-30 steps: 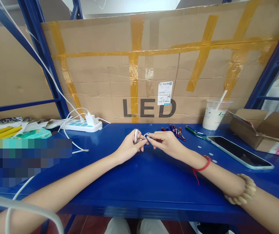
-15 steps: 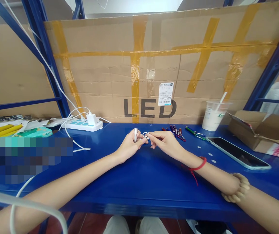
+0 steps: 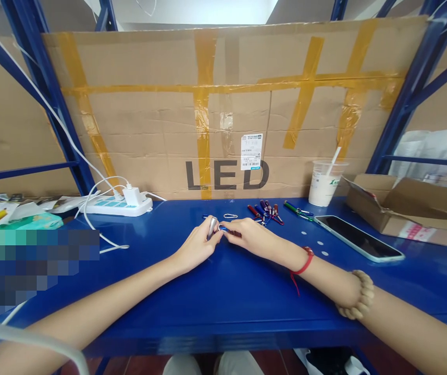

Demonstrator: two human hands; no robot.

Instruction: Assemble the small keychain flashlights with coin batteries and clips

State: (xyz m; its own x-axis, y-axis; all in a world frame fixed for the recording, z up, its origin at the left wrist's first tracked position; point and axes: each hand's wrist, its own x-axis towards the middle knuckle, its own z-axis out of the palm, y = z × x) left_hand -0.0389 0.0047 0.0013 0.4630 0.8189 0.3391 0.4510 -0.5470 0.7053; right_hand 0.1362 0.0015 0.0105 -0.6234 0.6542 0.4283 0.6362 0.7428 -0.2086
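My left hand (image 3: 198, 242) is closed around a small silver metal cylinder (image 3: 212, 227), one end pointing up past the fingers. Against it, my right hand (image 3: 252, 237) pinches a small metal ring (image 3: 222, 227); the fingertips of both hands nearly meet there. Whether the ring is joined to the cylinder is hidden by the fingers. Just behind the hands, a silver carabiner clip (image 3: 230, 215) lies flat on the blue table (image 3: 208, 297). To the right of it rests a pile of small red, blue and purple cylinders with clips (image 3: 266, 211).
A green cylinder with a clip (image 3: 296, 209) lies near a phone (image 3: 358, 238) and a cup with a straw (image 3: 325, 182). An open cardboard box (image 3: 407, 208) stands far right. At left are a power strip (image 3: 118, 204) and white cables (image 3: 106, 240). Taped cardboard (image 3: 149, 125) forms the back.
The view has shifted right. Both hands have lowered slightly toward the table, still together, and the ring sits closer to the cylinder. A carabiner clip behind them has come into sight.
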